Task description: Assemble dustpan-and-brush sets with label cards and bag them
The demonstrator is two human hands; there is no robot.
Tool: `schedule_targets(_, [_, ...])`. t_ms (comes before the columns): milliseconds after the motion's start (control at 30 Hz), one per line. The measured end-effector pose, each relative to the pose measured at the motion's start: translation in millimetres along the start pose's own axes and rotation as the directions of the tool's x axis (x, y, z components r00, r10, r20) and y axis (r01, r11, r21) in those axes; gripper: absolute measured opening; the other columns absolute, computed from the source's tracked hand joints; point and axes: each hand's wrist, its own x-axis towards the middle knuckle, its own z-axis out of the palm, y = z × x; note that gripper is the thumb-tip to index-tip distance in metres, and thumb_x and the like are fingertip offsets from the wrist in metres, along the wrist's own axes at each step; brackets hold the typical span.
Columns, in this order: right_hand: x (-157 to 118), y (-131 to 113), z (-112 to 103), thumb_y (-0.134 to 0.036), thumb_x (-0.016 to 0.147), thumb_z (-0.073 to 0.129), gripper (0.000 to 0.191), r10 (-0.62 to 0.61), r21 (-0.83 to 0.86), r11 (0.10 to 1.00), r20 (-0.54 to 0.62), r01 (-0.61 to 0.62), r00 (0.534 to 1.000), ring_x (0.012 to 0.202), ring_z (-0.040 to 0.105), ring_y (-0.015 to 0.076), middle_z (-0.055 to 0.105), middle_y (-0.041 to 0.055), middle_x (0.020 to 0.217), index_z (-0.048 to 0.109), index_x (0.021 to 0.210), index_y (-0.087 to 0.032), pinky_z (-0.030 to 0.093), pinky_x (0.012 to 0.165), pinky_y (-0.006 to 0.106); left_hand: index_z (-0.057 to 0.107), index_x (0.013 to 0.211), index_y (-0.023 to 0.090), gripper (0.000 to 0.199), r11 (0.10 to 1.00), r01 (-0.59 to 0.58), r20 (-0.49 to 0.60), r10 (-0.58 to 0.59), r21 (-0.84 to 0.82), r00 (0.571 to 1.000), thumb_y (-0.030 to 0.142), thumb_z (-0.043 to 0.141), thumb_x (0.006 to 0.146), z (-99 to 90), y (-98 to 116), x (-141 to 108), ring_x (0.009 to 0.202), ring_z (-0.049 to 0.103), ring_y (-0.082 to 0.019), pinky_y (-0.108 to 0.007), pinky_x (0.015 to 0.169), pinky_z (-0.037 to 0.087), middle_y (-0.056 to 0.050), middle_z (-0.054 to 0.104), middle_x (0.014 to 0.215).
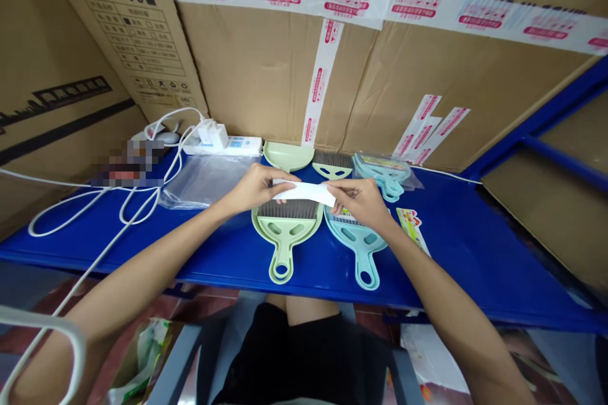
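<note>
Holding: white paper strip (306,192), slightly bowed, dead centre on my feed, spanning the gap between both hands.
Left grip: I can see the left hand (259,186) pinching the strip's left end, thumb in front.
Right grip: same deal, the right hand (363,199) has thumb and fingers closed on the other end.
Green set: light green dustpan-and-brush set (282,247) just below centre, grey bristles away from me, handle pointing to the bottom of the frame.
Blue set: light blue dustpan-and-brush set (365,253) right beside it, partly behind the right hand.
Back row: green dustpan (288,156), green brush (331,171), then a bagged blue set (380,168), all above centre.
Card: colourful label card (412,228) right of centre, partly behind the forearm.
Left side: clear plastic bags (199,180), and above those a white power strip (244,145).
Surface: blue table (475,240) under the lot.
</note>
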Motion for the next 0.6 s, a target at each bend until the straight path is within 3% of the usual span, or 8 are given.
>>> schedule_targets(133, [-0.8, -5.0, -4.4, -0.053, 0.09, 0.077, 0.04, 0.073, 0.159, 0.985, 0.011, -0.074, 0.997, 0.049, 0.07, 0.021, 0.074, 0.0023, 0.059, 0.086, 0.109, -0.019, 0.061, 0.051, 0.034, 0.085, 0.108, 0.012, 0.032, 0.956, 0.136, 0.026, -0.134, -0.26, 0.991, 0.041, 0.079, 0.093, -1.5, -1.3, 0.4, 0.053, 0.074, -0.017, -0.025, 0.054, 0.062, -0.007, 0.081, 0.075])
schedule_targets(367, [-0.7, 1.3, -0.5, -0.047, 0.092, 0.074, 0.037, 0.05, 0.226, 0.973, -0.034, -0.041, 0.998, 0.05, 0.067, 0.0154, 0.074, 0.0015, 0.065, 0.084, 0.112, -0.018, 0.059, 0.051, 0.029, 0.08, 0.113, 0.009, 0.038, 0.906, 0.187, 0.076, -0.171, -0.379, 0.982, 0.042, 0.08, 0.094, 3.4, 1.4, -0.1, 0.055, 0.075, -0.018, -0.026, 0.057, 0.065, -0.007, 0.078, 0.068])
schedule_targets(500, [-4.5, 4.0, 5.0, -0.042, 0.096, 0.068, 0.033, 0.016, 0.152, 0.988, -0.036, -0.01, 0.999, 0.054, 0.07, 0.0175, 0.076, 0.0031, 0.07, 0.084, 0.115, -0.02, 0.062, 0.055, 0.031, 0.073, 0.124, 0.01, 0.046, 0.872, 0.233, 0.186, -0.167, -0.43, 0.968, 0.047, 0.076, 0.097, 5.2, 6.0, -0.2, 0.063, 0.079, -0.02, -0.028, 0.06, 0.065, -0.009, 0.081, 0.078])
schedule_targets(600, [-8.4, 3.9, 7.6, -0.034, 0.102, 0.061, 0.029, -0.15, -0.072, 0.987, -0.073, 0.145, 0.986, 0.062, 0.073, 0.0166, 0.079, 0.0055, 0.088, 0.084, 0.116, -0.023, 0.061, 0.059, 0.031, 0.07, 0.135, 0.013, 0.057, 0.85, 0.321, 0.317, -0.195, -0.417, 0.928, 0.058, 0.067, 0.101, 7.1, 7.9, -1.1, 0.068, 0.08, -0.021, -0.028, 0.063, 0.064, -0.011, 0.083, 0.083])
